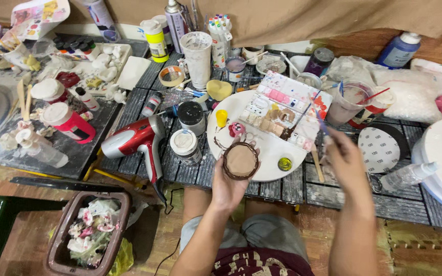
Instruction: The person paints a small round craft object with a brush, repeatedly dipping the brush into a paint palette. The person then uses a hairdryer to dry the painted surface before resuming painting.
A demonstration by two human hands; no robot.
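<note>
a left hand (229,185) grips a small round brown dish (240,161) over the near rim of a white plate (272,152). the right hand (345,159), blurred, pinches a thin brush (317,111) above a paint palette (287,108). a red hair dryer (138,140) and lidded jars (186,145) crowd the left side.

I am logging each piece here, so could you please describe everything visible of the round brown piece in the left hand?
The round brown clay-like disc has a pale tan, matt face and a darker, uneven raised rim. The left hand holds it from below, face up and slightly tilted, fingers at its edge. It hovers over the near edge of the white round plate, beside a small yellow-green paint pot.
</note>
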